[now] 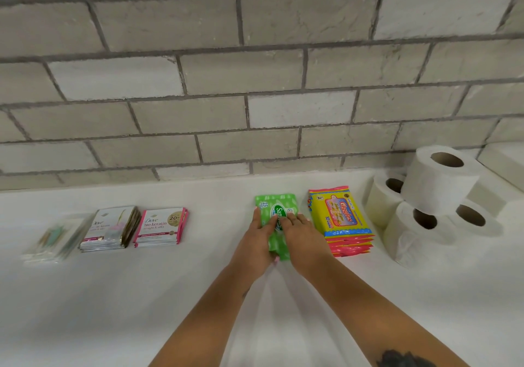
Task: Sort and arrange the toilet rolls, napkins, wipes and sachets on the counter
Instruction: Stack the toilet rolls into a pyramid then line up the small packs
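Observation:
A green pack of wipes (pixel 276 205) lies on the white counter (pixel 170 295), near the wall. My left hand (pixel 256 242) grips its left side and my right hand (pixel 303 239) presses on its top and right side. To the right lies a stack of yellow and pink wipes packs (pixel 341 219). Further right, several toilet rolls (pixel 436 179) are piled, one on top of the others. On the left lie two stacks of sachets (pixel 160 226), one silver (pixel 109 229), and a clear packet of small items (pixel 54 239).
A grey tiled wall (pixel 255 83) runs along the back of the counter. A white ledge (pixel 507 165) stands at the far right behind the rolls. Bare counter lies between the sachets and the green wipes, and in front of everything.

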The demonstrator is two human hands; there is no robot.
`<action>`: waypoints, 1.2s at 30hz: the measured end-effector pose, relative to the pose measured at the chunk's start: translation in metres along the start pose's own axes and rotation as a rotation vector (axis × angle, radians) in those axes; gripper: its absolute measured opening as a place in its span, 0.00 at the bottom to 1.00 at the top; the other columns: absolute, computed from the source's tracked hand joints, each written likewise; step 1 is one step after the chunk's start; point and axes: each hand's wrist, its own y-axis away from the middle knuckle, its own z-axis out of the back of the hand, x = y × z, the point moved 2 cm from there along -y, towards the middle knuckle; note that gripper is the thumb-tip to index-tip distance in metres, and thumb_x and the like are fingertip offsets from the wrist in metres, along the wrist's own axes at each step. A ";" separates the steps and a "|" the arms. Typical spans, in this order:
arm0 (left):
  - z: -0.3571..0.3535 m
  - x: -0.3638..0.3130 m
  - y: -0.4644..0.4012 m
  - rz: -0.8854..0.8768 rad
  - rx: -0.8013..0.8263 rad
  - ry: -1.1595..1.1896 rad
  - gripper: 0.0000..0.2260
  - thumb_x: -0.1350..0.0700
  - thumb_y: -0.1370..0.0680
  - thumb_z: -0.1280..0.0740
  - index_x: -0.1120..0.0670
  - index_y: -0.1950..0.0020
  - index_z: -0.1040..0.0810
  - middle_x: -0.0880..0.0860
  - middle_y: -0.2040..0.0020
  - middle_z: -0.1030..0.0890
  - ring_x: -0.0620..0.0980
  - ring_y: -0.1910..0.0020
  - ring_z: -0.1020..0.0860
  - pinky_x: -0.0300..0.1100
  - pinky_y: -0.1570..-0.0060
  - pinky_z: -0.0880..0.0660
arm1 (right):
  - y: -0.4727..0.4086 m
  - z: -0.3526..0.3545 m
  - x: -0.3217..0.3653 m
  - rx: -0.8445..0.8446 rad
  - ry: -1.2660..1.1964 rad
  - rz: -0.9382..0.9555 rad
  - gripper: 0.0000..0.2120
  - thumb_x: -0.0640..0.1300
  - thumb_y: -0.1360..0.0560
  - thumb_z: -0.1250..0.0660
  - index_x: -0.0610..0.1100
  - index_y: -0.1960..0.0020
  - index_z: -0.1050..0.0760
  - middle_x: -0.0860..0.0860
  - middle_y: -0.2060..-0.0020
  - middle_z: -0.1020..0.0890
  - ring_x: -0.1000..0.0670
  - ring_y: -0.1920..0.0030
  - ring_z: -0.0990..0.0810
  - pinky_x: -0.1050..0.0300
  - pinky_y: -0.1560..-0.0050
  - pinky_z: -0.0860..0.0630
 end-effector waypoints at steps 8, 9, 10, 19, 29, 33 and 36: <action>0.002 -0.003 -0.002 0.015 0.005 0.013 0.41 0.63 0.31 0.27 0.50 0.24 0.45 0.54 0.22 0.60 0.51 0.25 0.42 0.31 0.36 0.40 | -0.003 0.000 -0.001 -0.002 0.004 -0.004 0.38 0.37 0.27 0.33 0.41 0.24 0.51 0.43 0.24 0.47 0.42 0.24 0.49 0.51 0.24 0.50; 0.002 -0.003 -0.002 0.016 0.007 0.006 0.40 0.63 0.31 0.28 0.51 0.24 0.45 0.54 0.22 0.60 0.51 0.25 0.42 0.30 0.37 0.40 | -0.003 0.000 -0.001 -0.003 0.005 -0.003 0.38 0.37 0.27 0.33 0.41 0.24 0.51 0.43 0.24 0.46 0.42 0.24 0.49 0.51 0.24 0.50; 0.002 -0.004 -0.002 0.016 0.007 -0.002 0.40 0.63 0.30 0.28 0.51 0.24 0.45 0.54 0.22 0.60 0.51 0.25 0.42 0.30 0.37 0.40 | -0.003 -0.001 -0.001 -0.004 0.005 -0.002 0.38 0.37 0.27 0.33 0.41 0.24 0.51 0.43 0.24 0.46 0.42 0.24 0.49 0.51 0.24 0.49; 0.005 -0.003 0.001 0.041 0.051 0.000 0.42 0.60 0.31 0.26 0.49 0.23 0.46 0.55 0.22 0.60 0.53 0.24 0.45 0.39 0.30 0.41 | 0.001 0.001 -0.002 0.022 -0.042 -0.009 0.43 0.53 0.29 0.30 0.43 0.23 0.51 0.45 0.24 0.46 0.42 0.24 0.49 0.48 0.24 0.50; 0.041 0.001 0.038 0.137 -0.068 0.057 0.38 0.53 0.26 0.30 0.53 0.23 0.48 0.53 0.22 0.46 0.50 0.23 0.47 0.40 0.26 0.49 | 0.018 0.021 0.017 -0.125 -0.335 -0.003 0.37 0.46 0.28 0.33 0.46 0.24 0.46 0.45 0.28 0.35 0.45 0.28 0.37 0.54 0.31 0.38; 0.067 0.007 0.071 0.191 -0.312 0.123 0.28 0.56 0.24 0.33 0.55 0.26 0.38 0.51 0.26 0.34 0.48 0.28 0.36 0.34 0.31 0.44 | 0.029 0.031 0.044 -0.205 -0.468 0.025 0.29 0.42 0.26 0.36 0.48 0.27 0.40 0.46 0.38 0.23 0.45 0.40 0.24 0.58 0.44 0.29; 0.080 0.015 0.094 0.269 -0.434 0.208 0.24 0.57 0.24 0.33 0.54 0.28 0.33 0.50 0.30 0.29 0.48 0.31 0.31 0.32 0.36 0.38 | 0.035 0.030 0.066 -0.219 -0.535 0.084 0.27 0.42 0.26 0.36 0.47 0.28 0.38 0.46 0.39 0.22 0.45 0.40 0.23 0.56 0.42 0.28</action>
